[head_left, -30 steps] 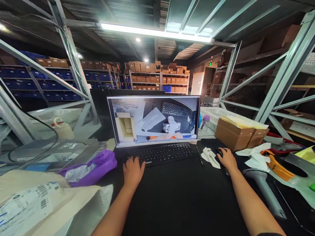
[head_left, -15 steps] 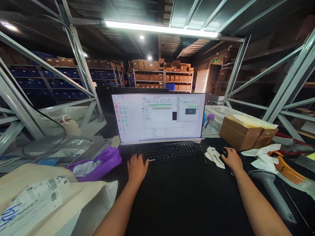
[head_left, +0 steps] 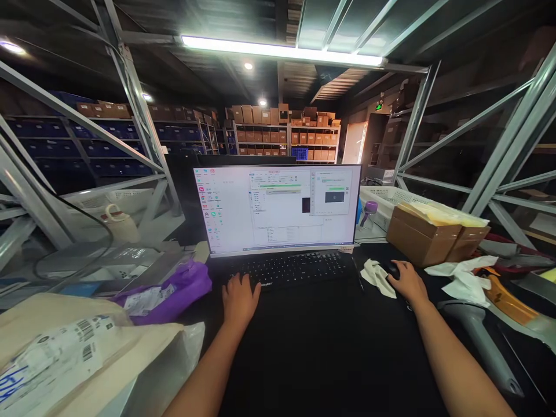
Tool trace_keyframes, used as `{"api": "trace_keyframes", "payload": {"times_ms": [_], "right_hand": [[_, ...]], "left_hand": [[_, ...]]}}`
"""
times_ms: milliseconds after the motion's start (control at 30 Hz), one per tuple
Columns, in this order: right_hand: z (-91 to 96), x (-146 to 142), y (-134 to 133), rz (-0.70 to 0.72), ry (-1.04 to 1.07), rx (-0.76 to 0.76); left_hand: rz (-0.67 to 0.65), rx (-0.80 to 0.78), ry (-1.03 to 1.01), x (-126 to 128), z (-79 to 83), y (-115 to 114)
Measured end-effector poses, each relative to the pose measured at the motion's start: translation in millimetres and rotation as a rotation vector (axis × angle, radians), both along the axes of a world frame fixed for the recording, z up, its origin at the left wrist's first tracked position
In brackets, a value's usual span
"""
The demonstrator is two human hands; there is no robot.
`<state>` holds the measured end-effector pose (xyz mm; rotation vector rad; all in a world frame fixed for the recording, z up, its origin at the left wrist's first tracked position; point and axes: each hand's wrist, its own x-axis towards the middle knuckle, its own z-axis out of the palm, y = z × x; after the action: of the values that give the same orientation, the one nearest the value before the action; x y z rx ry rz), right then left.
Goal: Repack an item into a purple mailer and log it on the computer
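My left hand [head_left: 240,300] rests on the left front edge of a black keyboard [head_left: 299,267], its fingers apart on the keys and holding nothing. On the right, my right hand [head_left: 408,282] is wrapped over a black computer mouse [head_left: 393,269], most of which it hides. Behind the keyboard stands a lit monitor [head_left: 282,211] with several windows and desktop icons on its screen. A crumpled white tissue [head_left: 377,278] lies just left of the mouse, and a black pen [head_left: 360,275] lies between the tissue and the keyboard.
A grey barcode scanner [head_left: 480,341] lies beside my right forearm. Further right are an orange-yellow tool [head_left: 510,301] and cardboard boxes [head_left: 421,234]. To the left lie a purple parcel bag [head_left: 178,289] and a beige labelled parcel [head_left: 143,347]. Metal rack posts [head_left: 143,116] frame the desk.
The view has shifted very slightly, moving the scene a little to the left. Both hands keep their places on the keyboard and the mouse.
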<state>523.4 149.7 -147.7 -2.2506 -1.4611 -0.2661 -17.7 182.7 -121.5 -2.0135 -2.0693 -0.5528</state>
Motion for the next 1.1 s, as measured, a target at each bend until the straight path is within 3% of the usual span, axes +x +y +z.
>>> {"api": "trace_keyframes", "payload": {"times_ms": [567,1100], "right_hand": [[-42.7,36.1,26.0,0.061,-0.056,0.051],[-50.6,41.8,31.2,0.087,-0.089,0.087]], "left_hand": [[0.0,0.05,-0.061,1.8,-2.4,-1.7],[0.014,0.017,-0.07,1.7,-2.2,-0.5]]}}
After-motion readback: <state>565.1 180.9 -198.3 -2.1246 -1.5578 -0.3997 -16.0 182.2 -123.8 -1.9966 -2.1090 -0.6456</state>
